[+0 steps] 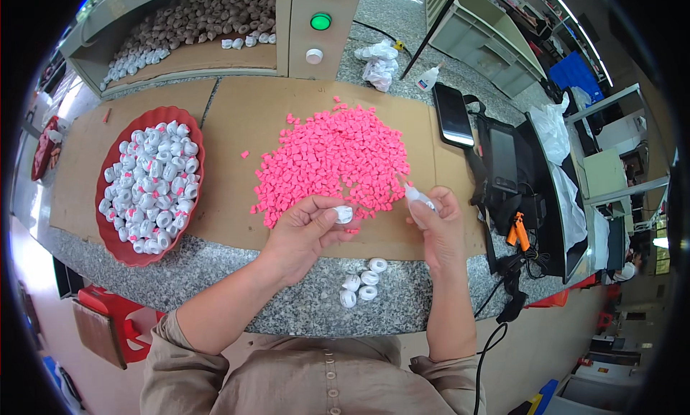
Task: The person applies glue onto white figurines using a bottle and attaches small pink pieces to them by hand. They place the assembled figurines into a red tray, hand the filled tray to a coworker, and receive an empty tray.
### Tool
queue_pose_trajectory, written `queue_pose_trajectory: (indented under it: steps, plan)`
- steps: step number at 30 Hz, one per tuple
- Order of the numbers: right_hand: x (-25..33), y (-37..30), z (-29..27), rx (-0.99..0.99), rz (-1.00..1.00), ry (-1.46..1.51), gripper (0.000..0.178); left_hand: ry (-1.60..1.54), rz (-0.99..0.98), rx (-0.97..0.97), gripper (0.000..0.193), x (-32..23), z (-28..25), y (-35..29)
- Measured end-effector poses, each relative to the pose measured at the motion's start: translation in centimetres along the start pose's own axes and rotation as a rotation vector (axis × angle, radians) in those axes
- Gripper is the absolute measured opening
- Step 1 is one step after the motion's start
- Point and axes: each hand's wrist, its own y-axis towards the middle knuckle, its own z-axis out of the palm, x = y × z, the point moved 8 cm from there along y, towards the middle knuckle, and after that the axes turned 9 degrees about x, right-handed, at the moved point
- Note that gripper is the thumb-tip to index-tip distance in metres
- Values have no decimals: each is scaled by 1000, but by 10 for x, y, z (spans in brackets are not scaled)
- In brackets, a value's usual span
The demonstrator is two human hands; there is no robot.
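Observation:
My left hand [305,232] pinches a small rounded white piece [343,214] between thumb and fingers. In my right hand [442,232] is a small translucent squeeze bottle [414,194], its narrow tip tilted up and to the left, apart from the white piece. Just beyond both hands spreads a heap of small bright pink pieces [330,156] on brown cardboard [230,199]. Several more white pieces [369,278] rest on the speckled stone tabletop between my forearms. At the left, a red scalloped tray [200,145] is full of white pieces, some with pink bits showing on them.
Behind the cardboard stands a beige machine housing [305,27] with a green button; its bay holds many brown and white pieces. A second small bottle [428,78], crumpled plastic [379,63], a black phone [453,113], a black bag [499,156] and a grey crate [481,48] line the right.

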Motion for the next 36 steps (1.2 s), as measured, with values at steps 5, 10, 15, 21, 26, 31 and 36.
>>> queue_pose_trajectory:
  steps: [5,10,15,21,26,31,36]
  plan:
    - [-6,-1,-4,4,97,-421,19,-24,-9,-16,18,-2,1,0]
    - [2,-11,22,189,22,-318,26,-43,-15,15,18,-2,2,0]
    - [-13,-10,16,125,14,-342,21,-38,-3,4,18,-2,1,-1]
    - [-20,-13,25,70,-247,-865,13,-73,-22,-2,18,-1,1,-1]
    - [-15,-10,44,128,-254,-1013,18,-59,-18,-28,17,-2,-2,1]
    - [-14,-10,46,94,-245,-1099,15,-58,-9,-12,18,-2,-1,0]
    - [-15,-8,39,51,-237,-1113,15,-55,-5,-15,18,-1,-1,0]
